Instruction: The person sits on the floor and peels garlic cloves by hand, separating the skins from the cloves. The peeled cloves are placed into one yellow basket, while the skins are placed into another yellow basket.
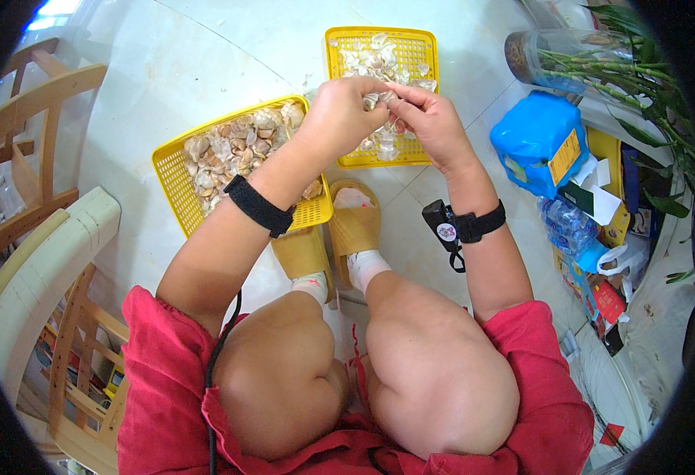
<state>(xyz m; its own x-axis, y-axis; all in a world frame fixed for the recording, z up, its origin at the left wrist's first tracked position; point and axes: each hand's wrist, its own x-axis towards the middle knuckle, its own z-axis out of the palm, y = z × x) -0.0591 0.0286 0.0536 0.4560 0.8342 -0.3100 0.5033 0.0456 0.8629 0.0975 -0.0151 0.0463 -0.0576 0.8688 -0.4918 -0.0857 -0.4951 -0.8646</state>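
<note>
My left hand (347,113) and my right hand (433,122) meet fingertip to fingertip over the front part of a yellow plastic basket (383,161). Between the pinched fingers is a small piece of garlic, mostly hidden by them. Papery white garlic skins (377,59) lie scattered in that basket. Nearer to me and to the left, a second yellow basket (172,184) holds a heap of garlic bulbs and loose unpeeled cloves (240,148). My left forearm passes over its right side and hides some of the contents.
My feet in tan slippers (356,228) rest close by the left basket. A wooden chair (44,107) stands at left. On the right are a blue plastic-wrapped pack (531,142), clear plastic bottles (567,222) and a glass vase (573,59) of green stalks. A black device (440,219) hangs at my right wrist.
</note>
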